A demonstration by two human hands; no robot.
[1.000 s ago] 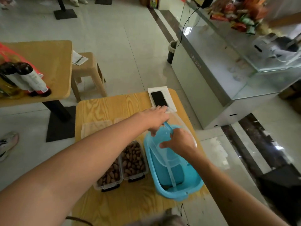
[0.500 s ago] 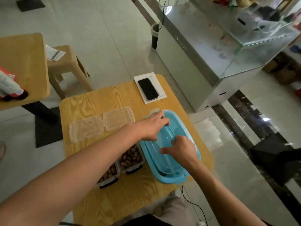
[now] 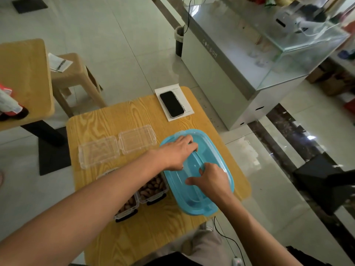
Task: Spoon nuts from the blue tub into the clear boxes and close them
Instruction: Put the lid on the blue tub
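Lid (image 3: 209, 162) now flat on blue tub (image 3: 199, 211); nuts fill both clear boxes (image 3: 151, 189).

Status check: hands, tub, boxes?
Left hand and right hand pressing lid on blue tub. Two clear boxes full of nuts, uncovered. Their lids lie behind, unobstructed.

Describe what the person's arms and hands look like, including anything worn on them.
Both forearms are bare right up to the frame's edge: no sleeves in view, no gloves. The left hand and right hand show no rings, and the wrists carry no watch or band. Nails look short and unpainted as far as can be seen.
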